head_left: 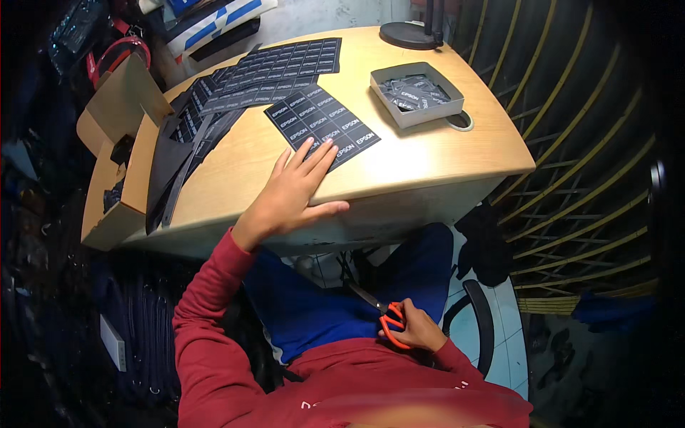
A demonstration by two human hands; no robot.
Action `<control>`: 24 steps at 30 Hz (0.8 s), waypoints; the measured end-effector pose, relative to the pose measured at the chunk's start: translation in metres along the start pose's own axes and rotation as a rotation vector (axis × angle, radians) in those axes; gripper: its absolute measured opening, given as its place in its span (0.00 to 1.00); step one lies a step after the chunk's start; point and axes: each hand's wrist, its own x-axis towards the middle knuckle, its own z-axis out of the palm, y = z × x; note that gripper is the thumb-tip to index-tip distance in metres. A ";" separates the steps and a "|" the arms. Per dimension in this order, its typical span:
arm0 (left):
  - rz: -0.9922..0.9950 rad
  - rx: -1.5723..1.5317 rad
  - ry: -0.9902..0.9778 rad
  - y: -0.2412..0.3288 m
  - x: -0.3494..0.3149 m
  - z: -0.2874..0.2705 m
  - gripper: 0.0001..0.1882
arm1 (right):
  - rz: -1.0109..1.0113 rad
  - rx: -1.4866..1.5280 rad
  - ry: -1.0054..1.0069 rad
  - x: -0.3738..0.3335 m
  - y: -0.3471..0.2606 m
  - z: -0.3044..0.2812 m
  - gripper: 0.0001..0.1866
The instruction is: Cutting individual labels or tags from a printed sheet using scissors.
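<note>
My left hand (289, 189) lies flat near the table's front edge, fingers spread over the near corner of a dark sheet of printed labels (317, 118). The thumb points right, off the sheet. Down at my lap, my right hand (417, 327) grips a pair of scissors (389, 317) by their orange handles, with the blades pointing up and left toward the table. To the right of the sheet, a grey open box (419, 116) holds many small cut label pieces (414, 93). More uncut label sheets (278, 68) lie overlapped at the table's far left.
An open cardboard box (135, 175) stands at the table's left end, with dark items inside. A black round stand base (410, 34) sits at the back. Beside the grey box is a round hole (462, 123) in the tabletop. A folding metal gate (571, 157) lines the right side.
</note>
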 end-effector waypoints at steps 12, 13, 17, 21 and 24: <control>-0.102 -0.093 0.379 0.008 -0.057 0.006 0.22 | 0.087 0.256 0.060 0.011 -0.029 -0.007 0.34; -0.129 -0.131 0.421 0.011 -0.061 0.006 0.19 | 0.082 0.251 0.077 0.012 -0.029 -0.007 0.34; -0.374 -0.278 0.748 0.041 -0.080 0.018 0.12 | 0.055 0.258 0.120 0.014 -0.039 -0.011 0.33; -0.680 -1.280 0.863 0.071 -0.074 0.067 0.10 | -0.024 0.321 0.110 0.025 -0.049 -0.018 0.30; -0.854 -1.662 0.740 0.076 -0.053 0.073 0.16 | -0.137 0.484 0.165 0.034 -0.056 -0.019 0.28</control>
